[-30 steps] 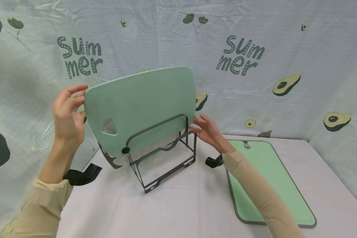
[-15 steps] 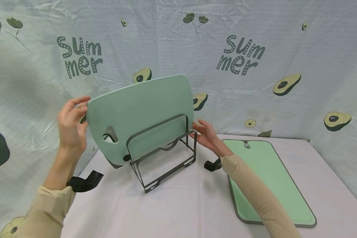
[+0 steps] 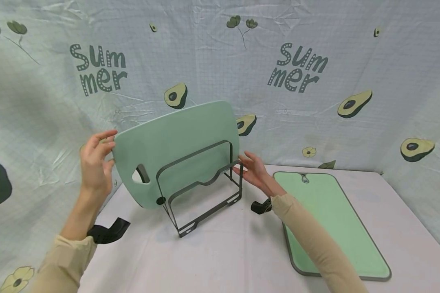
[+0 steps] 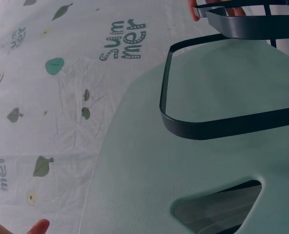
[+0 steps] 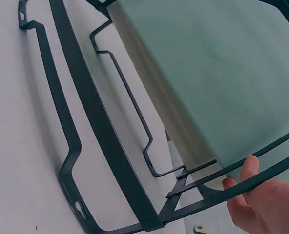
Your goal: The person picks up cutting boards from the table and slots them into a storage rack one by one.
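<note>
Backdrop [image 3: 220, 61]: white cloth is printed with avocados, flowers, leaves and the word "summer".
Bench [image 3: 212, 264]: its white top is lightly creased.
Flat board [image 3: 337, 211]: pale green and grey-rimmed, it is laid at the right, well apart from the rack.
Raised board [image 3: 183, 138]: it is held on edge and aslant at the rack, its face crossed by the tall hoop [image 4: 203, 129].
Rack [image 5: 98, 115]: dark metal, it is stood on the bench between the hands.
Left hand [image 3: 96, 167]: the raised board's left edge is gripped near its upper corner.
Right hand [image 3: 254, 169]: the raised board's lower right corner is met by the fingertips, beside the rack's end; whether it is gripped cannot be told.
Black pad [image 3: 161, 200]: it is set at the raised board's lower left.
</note>
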The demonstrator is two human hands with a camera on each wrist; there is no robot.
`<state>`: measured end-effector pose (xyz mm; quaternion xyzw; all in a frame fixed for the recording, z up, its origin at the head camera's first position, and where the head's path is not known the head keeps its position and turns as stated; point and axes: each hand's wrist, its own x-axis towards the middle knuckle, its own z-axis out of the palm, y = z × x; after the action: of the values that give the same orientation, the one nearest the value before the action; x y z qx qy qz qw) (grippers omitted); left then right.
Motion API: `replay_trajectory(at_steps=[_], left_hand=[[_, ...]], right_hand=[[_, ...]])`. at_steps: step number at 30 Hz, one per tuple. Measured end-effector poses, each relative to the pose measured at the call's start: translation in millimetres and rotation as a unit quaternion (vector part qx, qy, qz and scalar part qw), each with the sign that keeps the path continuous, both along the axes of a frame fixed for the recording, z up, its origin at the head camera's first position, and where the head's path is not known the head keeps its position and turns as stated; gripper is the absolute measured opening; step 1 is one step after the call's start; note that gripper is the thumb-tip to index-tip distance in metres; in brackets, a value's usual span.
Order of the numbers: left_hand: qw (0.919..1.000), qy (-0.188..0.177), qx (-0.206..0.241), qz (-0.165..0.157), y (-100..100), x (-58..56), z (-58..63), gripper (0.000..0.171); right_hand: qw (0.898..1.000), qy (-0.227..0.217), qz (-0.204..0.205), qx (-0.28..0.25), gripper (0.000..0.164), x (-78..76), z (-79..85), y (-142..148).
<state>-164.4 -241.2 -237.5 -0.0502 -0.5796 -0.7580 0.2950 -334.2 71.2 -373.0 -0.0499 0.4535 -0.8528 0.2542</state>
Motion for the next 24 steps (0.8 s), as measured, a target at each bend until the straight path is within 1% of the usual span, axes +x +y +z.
replay_trajectory(at_steps=[4,7,12,15,17,20,24], left_hand=[[1.0,-0.001,0.005,-0.004,2,1.3,-2.8,0.017],[1.0,-0.008,-0.005,-0.004,4,3.7,-5.9,0.018],[0.9997,-0.014,-0.017,0.004,7,5.7,-10.7,0.02],[0.9993,-0.024,-0.027,0.014,9,5.8,-12.3,0.02],[0.9989,-0.031,-0.031,0.019,10,5.9,-13.4,0.019],[0.9988,-0.036,-0.027,0.019,11,4.9,-15.1,0.02],[0.9993,-0.033,-0.013,0.012,11,3.6,-17.3,0.022]], right_hand=[[1.0,-0.006,-0.01,-0.011,0.063,-0.4,-3.5,-1],[1.0,-0.017,-0.016,-0.012,0.064,-0.3,-5.5,-1],[0.999,-0.029,-0.017,-0.016,0.064,0.9,-9.0,0],[0.999,-0.038,-0.02,-0.025,0.065,2.5,-11.1,0],[0.999,-0.044,-0.022,-0.022,0.067,3.9,-12.6,0],[0.998,-0.054,-0.027,-0.016,0.069,4.7,-15.6,-1],[0.997,-0.058,-0.034,-0.021,0.067,5.1,-20.0,-1]])
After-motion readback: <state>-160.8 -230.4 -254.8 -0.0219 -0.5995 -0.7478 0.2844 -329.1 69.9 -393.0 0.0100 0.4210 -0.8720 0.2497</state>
